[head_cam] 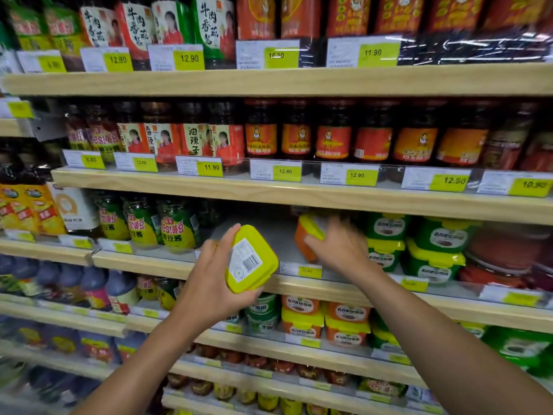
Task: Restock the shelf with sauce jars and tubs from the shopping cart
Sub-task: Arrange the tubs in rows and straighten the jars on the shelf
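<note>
My left hand (209, 277) grips a tub with a yellow lid (251, 259), tilted so its barcode label faces me, just in front of the third shelf (287, 283). My right hand (341, 250) reaches into the gap on that shelf and holds an orange tub with a yellow lid (308, 235), tilted on its side; the hand is motion-blurred. Stacked green tubs with yellow lids (386, 241) stand immediately right of it. The shopping cart is out of view.
Green-labelled sauce jars (176, 226) stand left of the gap. Dark jars with red and orange labels (332, 136) fill the shelf above. Orange tubs (302, 319) sit on the shelf below. Price tags (308, 271) line each wooden shelf edge.
</note>
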